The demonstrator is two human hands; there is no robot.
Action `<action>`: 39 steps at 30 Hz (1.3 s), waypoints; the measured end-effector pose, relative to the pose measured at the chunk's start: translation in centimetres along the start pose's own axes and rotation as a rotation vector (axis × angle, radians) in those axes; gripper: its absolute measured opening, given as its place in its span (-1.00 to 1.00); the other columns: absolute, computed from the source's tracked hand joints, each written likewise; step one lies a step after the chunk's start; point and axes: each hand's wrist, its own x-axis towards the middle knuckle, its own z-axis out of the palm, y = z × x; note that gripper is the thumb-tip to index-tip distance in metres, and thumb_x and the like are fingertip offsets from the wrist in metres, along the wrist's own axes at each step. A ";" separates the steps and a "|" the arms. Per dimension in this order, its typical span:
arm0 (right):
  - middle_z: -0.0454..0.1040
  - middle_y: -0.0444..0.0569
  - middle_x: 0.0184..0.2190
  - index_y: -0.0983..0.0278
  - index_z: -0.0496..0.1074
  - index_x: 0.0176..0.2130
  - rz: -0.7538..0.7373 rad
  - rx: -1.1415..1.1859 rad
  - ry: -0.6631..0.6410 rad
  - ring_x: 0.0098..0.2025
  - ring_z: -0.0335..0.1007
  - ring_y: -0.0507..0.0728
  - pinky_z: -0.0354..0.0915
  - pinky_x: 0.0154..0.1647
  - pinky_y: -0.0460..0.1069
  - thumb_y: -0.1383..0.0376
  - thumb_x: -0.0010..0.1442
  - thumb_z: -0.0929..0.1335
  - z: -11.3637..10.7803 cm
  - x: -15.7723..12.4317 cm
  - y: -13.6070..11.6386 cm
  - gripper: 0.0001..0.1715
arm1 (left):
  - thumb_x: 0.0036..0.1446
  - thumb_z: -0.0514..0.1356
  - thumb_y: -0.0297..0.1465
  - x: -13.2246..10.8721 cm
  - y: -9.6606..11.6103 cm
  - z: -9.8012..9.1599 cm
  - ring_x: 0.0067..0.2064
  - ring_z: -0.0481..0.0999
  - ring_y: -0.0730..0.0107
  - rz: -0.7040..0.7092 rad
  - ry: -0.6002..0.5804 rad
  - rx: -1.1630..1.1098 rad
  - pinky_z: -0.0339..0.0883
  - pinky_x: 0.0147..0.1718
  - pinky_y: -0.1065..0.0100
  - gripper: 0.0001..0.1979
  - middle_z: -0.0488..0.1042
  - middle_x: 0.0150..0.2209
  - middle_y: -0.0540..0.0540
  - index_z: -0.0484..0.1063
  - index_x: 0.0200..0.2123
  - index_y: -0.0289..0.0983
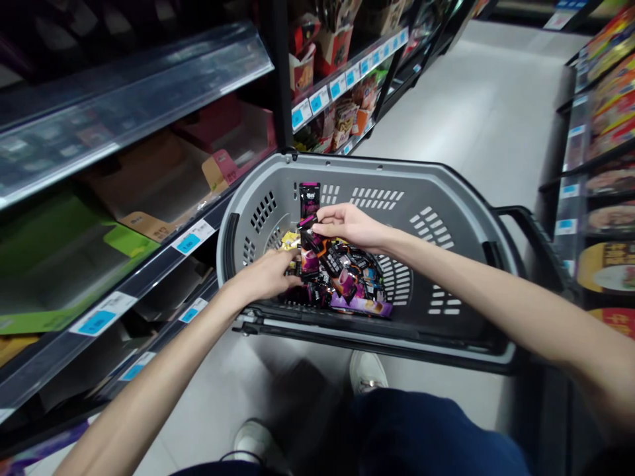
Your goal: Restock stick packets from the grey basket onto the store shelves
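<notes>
A grey plastic shopping basket (446, 198) with slotted walls holds a heap of small wrapped packets (342, 268), mostly black with purple and orange. My right hand (350, 225) reaches in from the right, its thumb and fingers pinched on a small black-and-purple packet (307, 223). Lower on the left, my left hand (265, 274) extends over the basket's near rim. Its thumb and fingers are apart, with the tips against packets in the heap. A purple packet (362, 305) lies along the near wall, and yellow wrappers (289, 240) show behind my left fingers.
Shelves with blue-and-white price tags (188, 242) and open cardboard display boxes (149, 178) stand close on the left. Packaged food (612, 218) lines the right side. The pale aisle floor (461, 99) runs ahead, and my shoes (368, 370) are below the basket.
</notes>
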 end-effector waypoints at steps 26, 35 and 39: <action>0.49 -0.13 -0.32 0.25 0.50 -0.30 -0.095 0.180 0.128 -0.35 0.34 0.01 0.29 -0.31 -0.04 0.18 0.09 0.56 -0.8 0.3 0.3 -0.73 | 0.04 0.31 -0.46 0.9 -0.6 0.2 -0.27 0.51 0.46 0.018 0.305 -0.839 0.38 -0.27 0.37 -0.58 0.51 -0.10 -0.11 0.28 -0.03 -0.27; 0.44 -0.17 -0.44 0.27 0.50 -0.37 -0.081 0.251 0.199 -0.45 0.28 -0.03 0.29 -0.41 -0.10 0.23 0.04 0.59 -0.6 0.3 0.0 -0.73 | 0.21 0.21 -0.33 0.9 -0.7 -0.2 0.07 0.48 0.13 0.058 0.385 -0.626 0.34 0.08 0.11 -0.61 0.50 0.05 -0.23 0.37 0.07 -0.35; 0.47 -0.16 -0.41 0.26 0.51 -0.35 -0.088 0.243 0.202 -0.45 0.28 -0.03 0.28 -0.42 -0.10 0.21 0.05 0.58 -0.7 0.3 0.0 -0.74 | 0.22 0.21 -0.37 1.0 -0.5 -0.2 0.11 0.47 0.17 0.102 0.380 -0.741 0.34 0.10 0.16 -0.64 0.48 0.10 -0.25 0.36 0.06 -0.36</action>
